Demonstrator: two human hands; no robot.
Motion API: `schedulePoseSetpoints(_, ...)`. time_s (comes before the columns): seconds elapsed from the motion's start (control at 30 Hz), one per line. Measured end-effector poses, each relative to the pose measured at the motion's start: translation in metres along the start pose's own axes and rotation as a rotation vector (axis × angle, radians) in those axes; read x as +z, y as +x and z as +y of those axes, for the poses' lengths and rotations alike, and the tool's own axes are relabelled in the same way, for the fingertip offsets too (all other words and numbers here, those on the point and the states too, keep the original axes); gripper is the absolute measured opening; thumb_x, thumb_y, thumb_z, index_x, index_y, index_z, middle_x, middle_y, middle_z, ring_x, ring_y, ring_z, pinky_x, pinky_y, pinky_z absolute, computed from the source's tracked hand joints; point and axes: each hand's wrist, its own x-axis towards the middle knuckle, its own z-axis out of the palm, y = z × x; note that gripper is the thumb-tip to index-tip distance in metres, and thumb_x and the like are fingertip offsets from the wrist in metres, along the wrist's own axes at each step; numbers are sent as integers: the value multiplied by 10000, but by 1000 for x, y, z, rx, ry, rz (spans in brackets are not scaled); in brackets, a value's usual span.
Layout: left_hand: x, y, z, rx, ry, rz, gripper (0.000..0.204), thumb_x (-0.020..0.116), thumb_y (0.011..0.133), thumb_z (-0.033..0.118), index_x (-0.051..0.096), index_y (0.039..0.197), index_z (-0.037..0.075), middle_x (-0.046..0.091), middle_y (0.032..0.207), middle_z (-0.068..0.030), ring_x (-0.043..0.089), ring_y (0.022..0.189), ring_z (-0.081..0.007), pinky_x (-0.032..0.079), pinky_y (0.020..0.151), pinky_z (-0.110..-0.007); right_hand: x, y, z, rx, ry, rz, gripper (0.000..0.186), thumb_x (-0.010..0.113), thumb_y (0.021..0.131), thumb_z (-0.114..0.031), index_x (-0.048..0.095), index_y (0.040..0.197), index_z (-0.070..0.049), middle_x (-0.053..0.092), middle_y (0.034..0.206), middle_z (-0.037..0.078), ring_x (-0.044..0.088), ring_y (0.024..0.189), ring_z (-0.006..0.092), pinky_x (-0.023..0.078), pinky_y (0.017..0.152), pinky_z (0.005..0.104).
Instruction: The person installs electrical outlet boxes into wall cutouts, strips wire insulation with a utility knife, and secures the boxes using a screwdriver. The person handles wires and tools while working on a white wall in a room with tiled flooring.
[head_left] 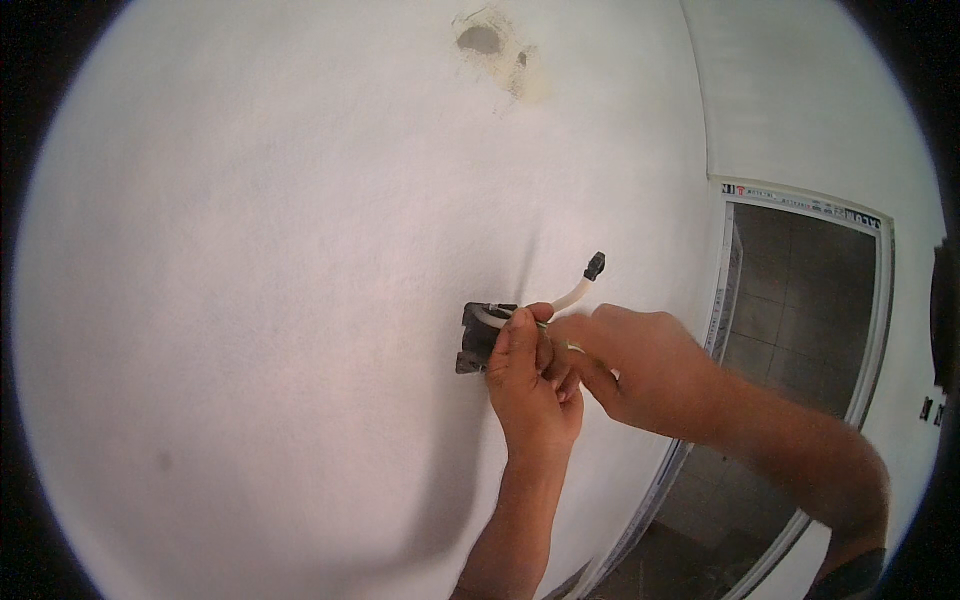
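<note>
A dark electrical box (474, 346) is set into the white wall, with wires coming out of it. My left hand (530, 395) is closed just in front of the box, thumb and fingers pinching a thin light-coloured wire (575, 348) with a greenish tint. To its right, my right hand (650, 368) is closed on the same wire, its fingers close to those of the left. A thicker white cable (572, 297) rises past the hands up to the right, its tip wrapped in a black end piece (596, 265). The fingers hide part of the wires and the box's right side.
Higher on the wall is a rough grey patch (480, 40) with chipped plaster. At the right stands a light door frame (880, 300) with printed film on it, around an opening with dark tiles (765, 315). A dark object (944, 315) is at the far right edge.
</note>
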Motion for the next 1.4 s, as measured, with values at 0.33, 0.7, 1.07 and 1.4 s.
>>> schedulePoseSetpoints(0.33,-5,-4,3,-90,-2,26,322,561,1067,323,647,1087,14,493,649,58,390,489,-15,308,408,-202,6,1,-1,-50,-381,-123,241,599,1036,-262,546,1127,-45,658,780,126,628,612,157,492,529,332)
schedulePoseSetpoints(0.7,0,3,3,-24,94,32,306,576,1072,292,632,1071,-9,331,609,83,274,498,-14,227,414,-211,-10,5,6,568,871,-173,323,563,1030,-311,614,1006,8,557,642,43,494,490,104,398,421,296)
schedulePoseSetpoints(1.07,-18,9,10,-62,94,-63,319,578,1056,364,642,1089,52,521,655,52,413,500,-18,310,401,-219,-24,3,-15,722,709,-115,382,626,1015,-325,630,907,41,564,665,80,517,504,131,422,398,292)
schedulePoseSetpoints(1.4,4,-3,13,-149,66,91,332,554,1079,324,629,1058,2,309,614,79,274,490,-20,218,404,-205,17,-8,-10,-80,-421,236,208,600,997,-206,642,1033,-6,627,634,158,664,592,257,516,587,348)
